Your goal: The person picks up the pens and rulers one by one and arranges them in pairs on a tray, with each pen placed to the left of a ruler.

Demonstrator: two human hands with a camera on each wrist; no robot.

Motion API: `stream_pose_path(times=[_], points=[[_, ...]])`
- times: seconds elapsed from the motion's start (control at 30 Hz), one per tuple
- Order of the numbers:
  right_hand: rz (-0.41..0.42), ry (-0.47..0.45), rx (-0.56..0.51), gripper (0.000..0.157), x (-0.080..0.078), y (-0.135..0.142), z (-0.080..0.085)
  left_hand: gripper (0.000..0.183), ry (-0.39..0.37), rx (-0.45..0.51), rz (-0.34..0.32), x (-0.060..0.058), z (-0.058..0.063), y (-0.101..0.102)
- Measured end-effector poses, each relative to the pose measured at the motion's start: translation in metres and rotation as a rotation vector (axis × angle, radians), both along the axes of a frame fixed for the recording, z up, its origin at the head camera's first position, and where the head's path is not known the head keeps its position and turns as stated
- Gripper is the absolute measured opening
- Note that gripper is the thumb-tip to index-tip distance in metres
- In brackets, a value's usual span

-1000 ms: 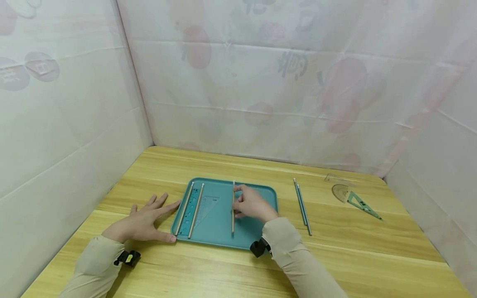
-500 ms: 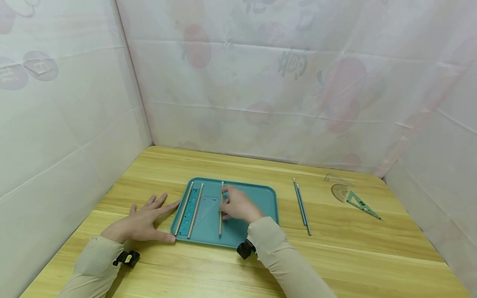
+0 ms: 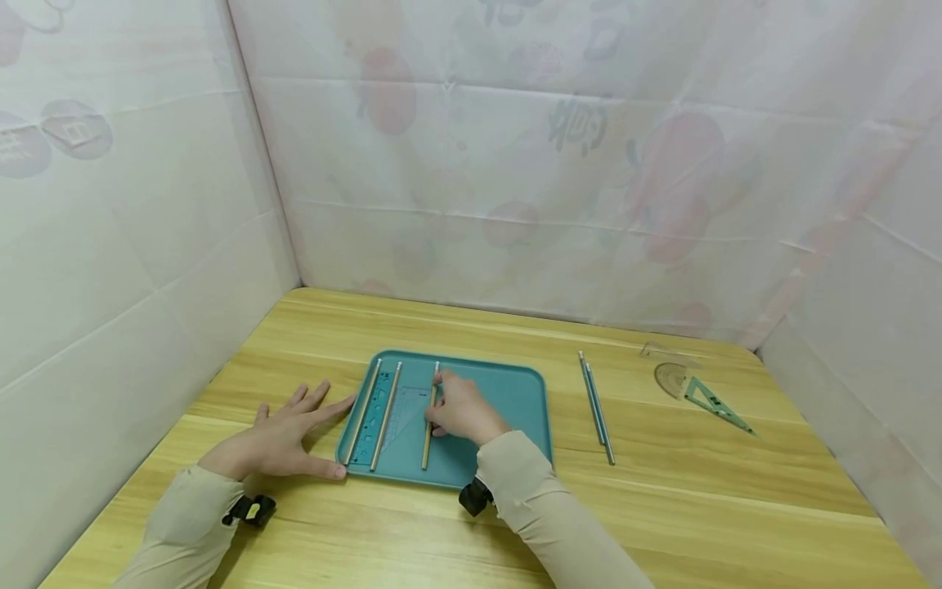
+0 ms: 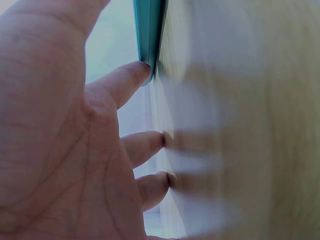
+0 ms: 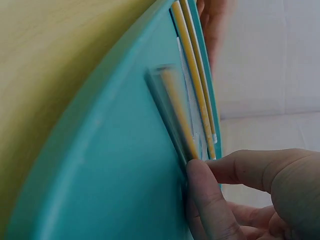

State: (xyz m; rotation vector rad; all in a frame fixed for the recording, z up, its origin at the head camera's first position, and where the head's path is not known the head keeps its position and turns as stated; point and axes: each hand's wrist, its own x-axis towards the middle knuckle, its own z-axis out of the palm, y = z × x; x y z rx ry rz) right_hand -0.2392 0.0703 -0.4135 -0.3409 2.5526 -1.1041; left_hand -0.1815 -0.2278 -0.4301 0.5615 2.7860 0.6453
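My right hand (image 3: 464,409) pinches a gold pencil (image 3: 426,446) over the teal tray (image 3: 493,466), beside the hypotenuse of a clear set square (image 3: 407,413). In the right wrist view, the thumb and a finger meet on that pencil (image 5: 176,102), whose near end is blurred. Spread at the tray's left edge, my left hand (image 3: 283,438) touches the rim with thumb and index fingertip; its other fingertips rest on the table, as the left wrist view shows. Two more gold pencils (image 3: 386,417) lie in the tray, on either side of a blue stencil ruler (image 3: 371,413).
Right of the tray, two blue-grey pencils (image 3: 596,409) lie side by side on the wooden table (image 3: 662,491). Farther right are a protractor (image 3: 670,379), a green set square (image 3: 717,405) and a faint clear ruler (image 3: 666,353). Fabric walls (image 3: 515,164) enclose the table.
My right hand has carried the gold pencil left across the tray, to the clear set square. The pencil's lower end has swung a little left. My left hand has stayed put.
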Motion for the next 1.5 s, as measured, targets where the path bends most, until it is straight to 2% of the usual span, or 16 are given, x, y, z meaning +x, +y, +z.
stream_pose_path(times=[0.97, 1.5], points=[[0.025, 0.033, 0.004, 0.06, 0.001, 0.006, -0.001, 0.109, -0.005, 0.001, 0.009, -0.001, -0.001, 0.0], [0.045, 0.07, 0.047, 0.055, 0.001, 0.028, 0.004, 0.109, 0.002, -0.006, -0.001, -0.001, -0.001, 0.0]])
